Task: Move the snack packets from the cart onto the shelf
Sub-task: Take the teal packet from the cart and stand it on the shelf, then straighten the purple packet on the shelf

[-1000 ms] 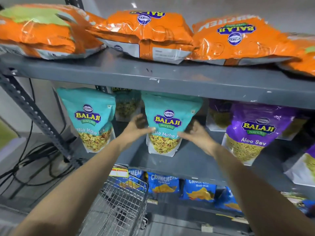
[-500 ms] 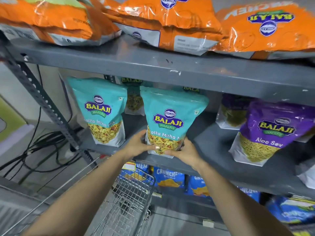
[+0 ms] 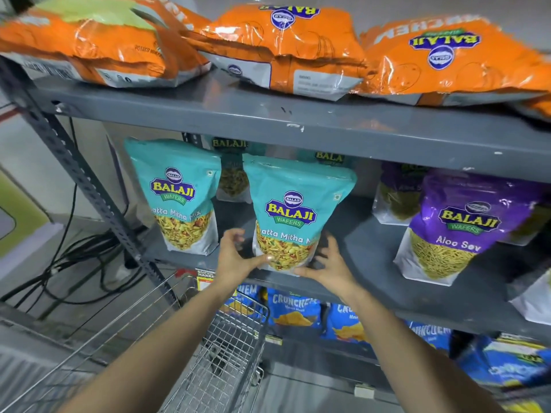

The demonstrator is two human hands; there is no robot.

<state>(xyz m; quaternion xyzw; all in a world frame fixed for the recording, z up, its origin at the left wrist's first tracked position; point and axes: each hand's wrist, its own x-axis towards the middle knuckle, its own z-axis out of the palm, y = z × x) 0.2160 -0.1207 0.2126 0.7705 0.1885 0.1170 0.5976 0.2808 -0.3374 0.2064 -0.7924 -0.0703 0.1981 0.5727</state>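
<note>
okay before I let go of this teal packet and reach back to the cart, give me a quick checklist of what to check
1. Teal packet upright on the middle shelf: ok.
2. Its base fully back from the shelf's front edge: not ok, it sits right at the edge.
3. Left hand and right hand loosened: ok, fingers spread, thumbs at the base.
4. Clear of the neighbouring teal packet: ok, a gap shows.
5. Packets left in the cart: cannot tell.

teal packets (image 3: 231, 171) half hidden behind front row, orange packet (image 3: 536, 105) cut off right
</note>
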